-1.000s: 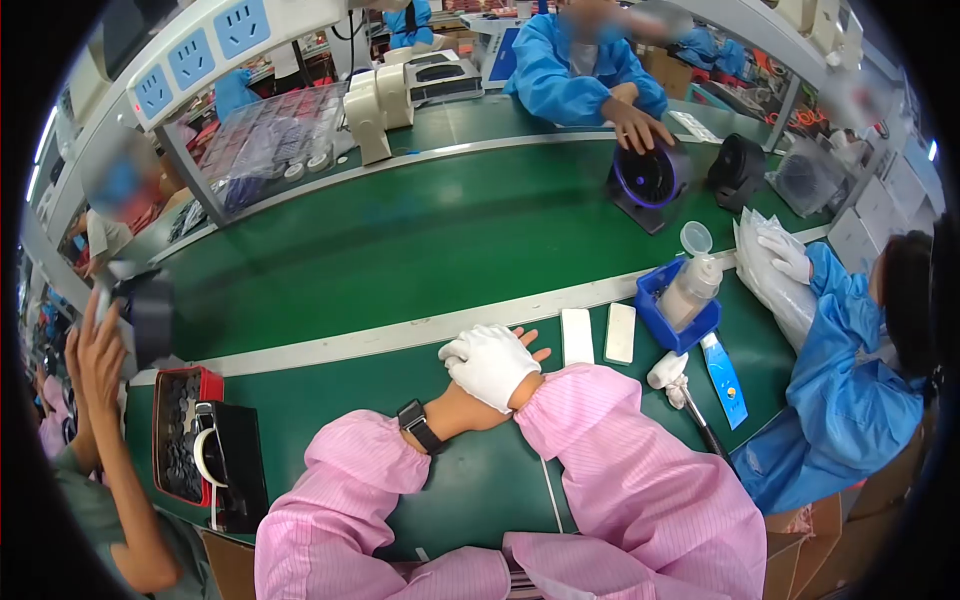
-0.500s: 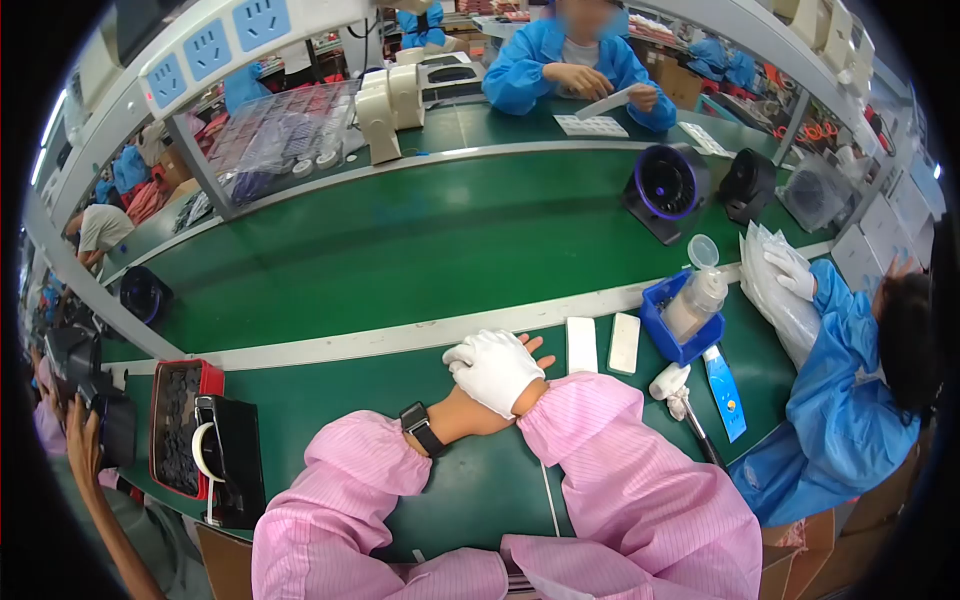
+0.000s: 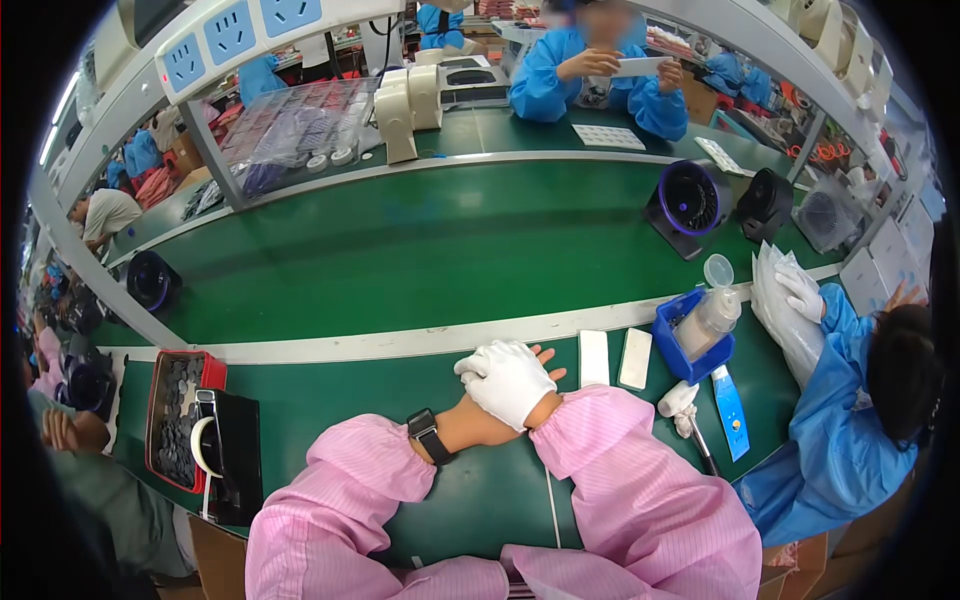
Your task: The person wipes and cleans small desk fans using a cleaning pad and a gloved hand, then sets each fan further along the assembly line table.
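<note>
White block [image 3: 593, 358] still near gloved hand [image 3: 508, 383]

The tabletop [image 3: 440, 515] looks smooth, with a faint sheen; the pale strip [image 3: 390, 345] along its far edge is matt and scuffed. The white glove [image 3: 508, 382] is soft matt cloth, the striped pink sleeves [image 3: 610, 430] thin creased cloth. Near the far right corner, the blue bin [image 3: 708, 366] is glossy plastic, the bottle [image 3: 716, 312] translucent plastic, the bag [image 3: 785, 310] crinkled, shiny film.
</note>
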